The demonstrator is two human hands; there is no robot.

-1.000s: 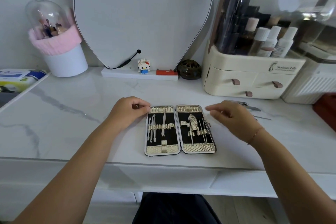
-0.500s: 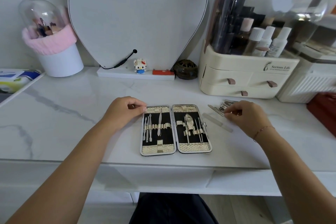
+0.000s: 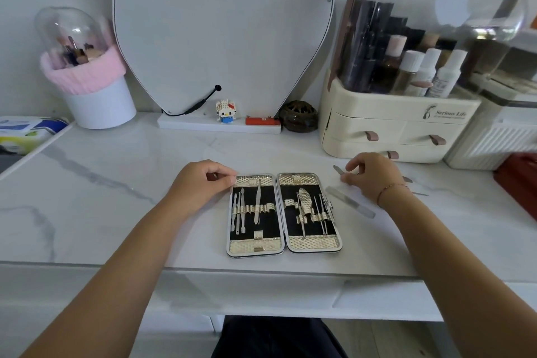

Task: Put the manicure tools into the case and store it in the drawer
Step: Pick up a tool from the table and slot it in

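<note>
While the case (image 3: 283, 213) lay opened flat on the white marble counter (image 3: 116, 197), near its front edge, both hands worked at its far end. Each black-lined half already carried several slim metal tools tucked under gold loops.

The left hand (image 3: 200, 183) sat at the case's upper left corner. Its fingers were curled, with thumb and forefinger pinched on the rim there.

The right hand (image 3: 374, 177) was just beyond the case's upper right corner. Its fingers were drawn in narrow and pinched a small metal tool (image 3: 338, 169), whose tip poked out to the left of the thumb. A nail file (image 3: 350, 202) lay slantwise on the counter between the case and the right wrist, touching neither. More loose tools (image 3: 407, 179) peeped out behind that hand, mostly hidden by it.

Against the wall stood a mirror (image 3: 220, 32), and on its base a toy figure (image 3: 225, 112). A cream organizer (image 3: 392, 128) with small drawers stood to the right. A white brush pot (image 3: 98, 102) with a pink cuff stood to the left.
</note>
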